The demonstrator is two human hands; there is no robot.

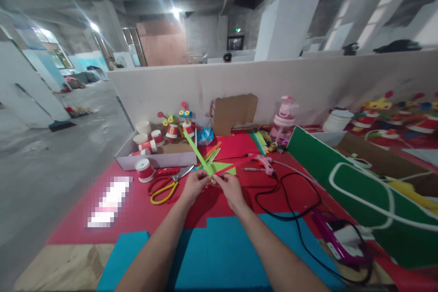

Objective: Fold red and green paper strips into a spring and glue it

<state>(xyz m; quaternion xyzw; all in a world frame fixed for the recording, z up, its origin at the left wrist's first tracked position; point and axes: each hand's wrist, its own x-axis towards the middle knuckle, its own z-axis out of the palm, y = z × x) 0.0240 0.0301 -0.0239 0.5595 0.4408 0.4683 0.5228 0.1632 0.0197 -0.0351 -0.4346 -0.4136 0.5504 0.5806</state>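
Over the red table covering, my left hand (196, 185) and my right hand (229, 187) meet with their fingertips pinched together. A long light-green paper strip (197, 153) runs up and left from the pinch, and a red paper strip (236, 165) runs up and right from it. The strips meet at the fingertips, where the fingers partly hide the join. Behind the hands lie a green paper piece (224, 168) and several loose strips. Scissors (169, 185) with red and yellow handles lie left of my left hand. A pink glue gun (266, 164) lies beyond my right hand.
A white box (155, 160) at the left holds paper cups and two cup figures; another paper cup (144, 170) stands before it. Blue sheets (222, 255) lie nearest me. A black cable (297, 219) loops to a purple power strip (338, 237), beside a green-sided box (352, 191).
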